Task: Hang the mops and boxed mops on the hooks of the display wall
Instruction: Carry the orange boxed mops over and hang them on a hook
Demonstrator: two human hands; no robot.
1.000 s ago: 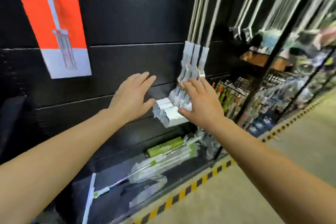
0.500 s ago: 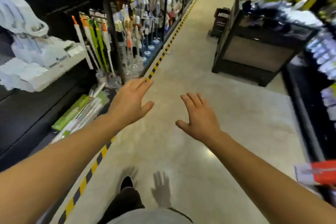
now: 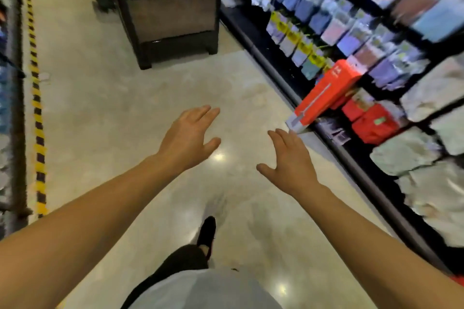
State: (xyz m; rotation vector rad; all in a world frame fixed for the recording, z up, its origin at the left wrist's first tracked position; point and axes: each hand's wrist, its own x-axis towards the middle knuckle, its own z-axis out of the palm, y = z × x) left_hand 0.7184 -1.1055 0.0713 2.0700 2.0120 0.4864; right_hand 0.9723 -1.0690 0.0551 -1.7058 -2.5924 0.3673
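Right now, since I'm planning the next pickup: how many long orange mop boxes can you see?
1. The orange mop box leans out from the shelf on the right, just beyond the right hand. Others may be hidden among the blurred shelf goods.

Pale polished stone floor (image 3: 130, 98), glossy, with small light reflections; a yellow-and-black striped line (image 3: 37, 113) runs along its left edge beside a blurred rack. A dark open-sided shelving unit (image 3: 170, 12) stands on the floor at the far end of the aisle. On the right, a long black low shelf (image 3: 351, 155) borders the floor, carrying a tilted long orange-red box with a grey end (image 3: 326, 94), red packets (image 3: 371, 123) and pale grey-green wrapped bundles (image 3: 404, 152).
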